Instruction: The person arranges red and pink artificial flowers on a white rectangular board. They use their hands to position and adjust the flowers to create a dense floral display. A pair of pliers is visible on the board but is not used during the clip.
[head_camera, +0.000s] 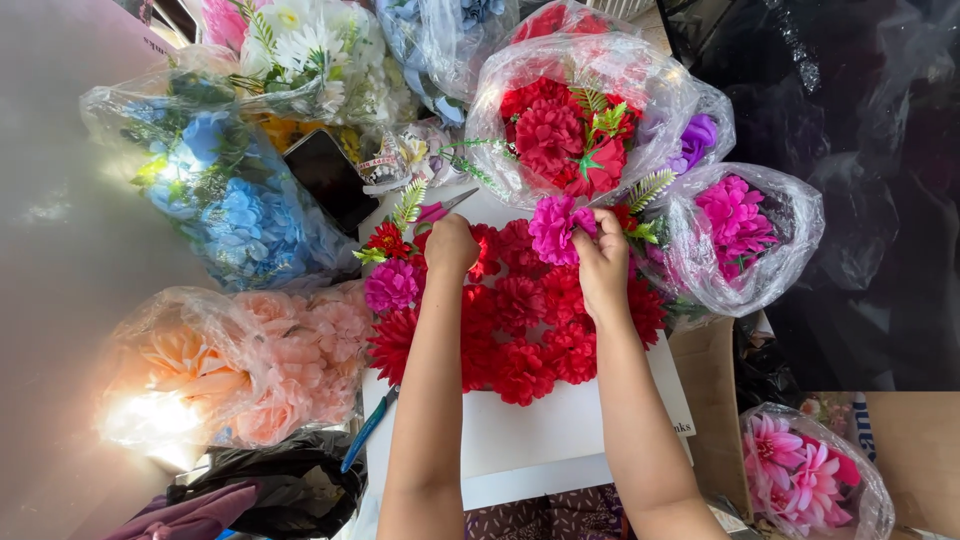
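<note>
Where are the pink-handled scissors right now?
In the head view, the scissors lie at the white board's top edge, just above the left hand, beside the bag of red flowers.

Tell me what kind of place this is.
Likely a craft table for artificial flower arranging: bags of fake flowers surround a white board that both hands, left hand and right hand, are covering with blooms.
</note>
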